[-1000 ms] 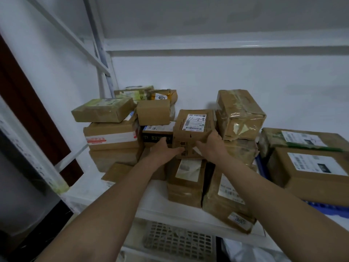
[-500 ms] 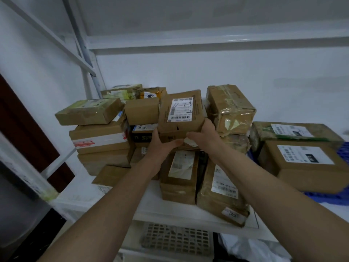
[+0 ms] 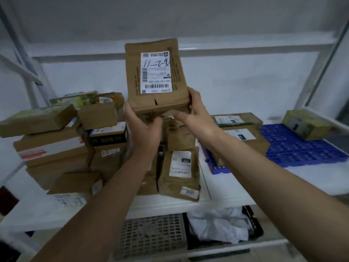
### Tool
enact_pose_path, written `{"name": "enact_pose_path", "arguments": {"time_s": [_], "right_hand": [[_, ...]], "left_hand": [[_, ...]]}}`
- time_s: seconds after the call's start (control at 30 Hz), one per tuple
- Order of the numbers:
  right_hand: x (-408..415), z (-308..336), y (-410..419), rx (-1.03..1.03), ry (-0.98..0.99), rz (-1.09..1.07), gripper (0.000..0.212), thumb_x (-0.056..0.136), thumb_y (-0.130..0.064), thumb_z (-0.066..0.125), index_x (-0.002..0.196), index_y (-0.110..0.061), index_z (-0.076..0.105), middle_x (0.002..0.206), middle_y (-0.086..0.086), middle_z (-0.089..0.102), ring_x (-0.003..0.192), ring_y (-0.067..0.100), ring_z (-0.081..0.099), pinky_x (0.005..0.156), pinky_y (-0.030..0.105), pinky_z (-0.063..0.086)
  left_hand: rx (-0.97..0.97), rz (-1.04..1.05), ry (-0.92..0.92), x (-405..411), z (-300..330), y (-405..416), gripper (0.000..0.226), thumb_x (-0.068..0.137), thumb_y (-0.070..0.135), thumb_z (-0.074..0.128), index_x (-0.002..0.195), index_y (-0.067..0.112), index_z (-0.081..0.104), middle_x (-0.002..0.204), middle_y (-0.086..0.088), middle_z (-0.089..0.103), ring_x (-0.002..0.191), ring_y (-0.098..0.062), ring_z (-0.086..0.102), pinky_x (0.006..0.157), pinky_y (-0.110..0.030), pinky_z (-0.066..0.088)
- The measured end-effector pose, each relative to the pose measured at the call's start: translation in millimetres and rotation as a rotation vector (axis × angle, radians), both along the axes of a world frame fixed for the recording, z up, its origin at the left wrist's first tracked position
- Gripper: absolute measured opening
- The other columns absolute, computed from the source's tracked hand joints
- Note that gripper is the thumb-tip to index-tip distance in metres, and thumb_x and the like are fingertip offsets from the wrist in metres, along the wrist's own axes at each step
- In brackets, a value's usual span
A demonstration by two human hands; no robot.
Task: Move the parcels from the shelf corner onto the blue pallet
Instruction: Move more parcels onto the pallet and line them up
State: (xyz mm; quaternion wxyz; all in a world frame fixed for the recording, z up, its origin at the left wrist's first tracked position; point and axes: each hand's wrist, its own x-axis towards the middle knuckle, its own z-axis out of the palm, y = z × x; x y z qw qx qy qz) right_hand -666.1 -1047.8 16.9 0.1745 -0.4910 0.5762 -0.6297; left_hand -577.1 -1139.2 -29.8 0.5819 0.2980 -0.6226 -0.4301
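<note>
**Parcel lifted off the stack, up above the shelf**

Since a second ago: the labelled parcel (image 3: 155, 76) has come up off the pile and the view has swung right, so the blue pallet (image 3: 300, 148) now shows.

- My left hand (image 3: 144, 127) grip is clamped on the parcel's lower left corner, thumb at the front, fingers under the base.
- My right hand (image 3: 196, 114) grip is clamped on the lower right corner, fingers wrapped up the side edge, thumb under the bottom.
- Parcel is upright in the air, white label facing me with handwritten digits, well above the pile and touching nothing else.
- Parcel pile (image 3: 62, 146) sits in the left back corner of the shelf (image 3: 226, 184): brown boxes stacked several high, one with a red and white band, one dark box in the middle.
- A flat brown packet (image 3: 179, 174) leans at the shelf's front edge, just right of the pile.
- Pallet lies on the right part of the shelf. Two flat boxes (image 3: 243, 133) rest on its left end; a greenish box (image 3: 306, 124) sits at its far right corner.
- Below the shelf: a grey mesh crate (image 3: 151, 237) and crumpled white wrap (image 3: 219, 224).
</note>
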Motion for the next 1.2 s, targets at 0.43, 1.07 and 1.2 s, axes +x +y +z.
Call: {"name": "enact_pose_path", "arguments": {"time_s": [0.43, 1.07, 1.2], "right_hand": [[-161, -14, 113, 0.012, -0.085, -0.399, 0.059, 0.085, 0.000, 0.056, 0.139, -0.012, 0.034, 0.131, 0.008, 0.047, 0.108, 0.011, 0.052, 0.078, 0.012, 0.047], [-475, -113, 222, 0.291, -0.366, -0.397, 0.061, 0.084, -0.002, 0.060, 0.139, -0.016, 0.039, 0.121, 0.002, 0.058, 0.108, 0.016, 0.055, 0.084, 0.024, 0.048], [-496, -135, 214, 0.339, -0.417, -0.340, 0.056, 0.087, -0.002, 0.059, 0.138, -0.013, 0.038, 0.106, -0.002, 0.059, 0.090, 0.009, 0.058, 0.067, 0.017, 0.048]], "left_hand": [[0.005, -0.478, -0.238, -154, -8, 96, 0.080, 0.084, 0.014, 0.066, 0.145, 0.036, 0.020, 0.132, 0.010, 0.054, 0.119, -0.009, 0.053, 0.102, -0.039, 0.045], [0.285, -0.598, -0.383, -439, -99, 211, 0.066, 0.085, 0.025, 0.070, 0.137, 0.026, 0.031, 0.114, 0.021, 0.050, 0.093, 0.012, 0.049, 0.058, 0.000, 0.043], [0.359, -0.543, -0.437, -454, -120, 209, 0.069, 0.084, 0.024, 0.070, 0.139, 0.027, 0.029, 0.111, 0.023, 0.047, 0.098, 0.007, 0.049, 0.059, -0.002, 0.042]]}}
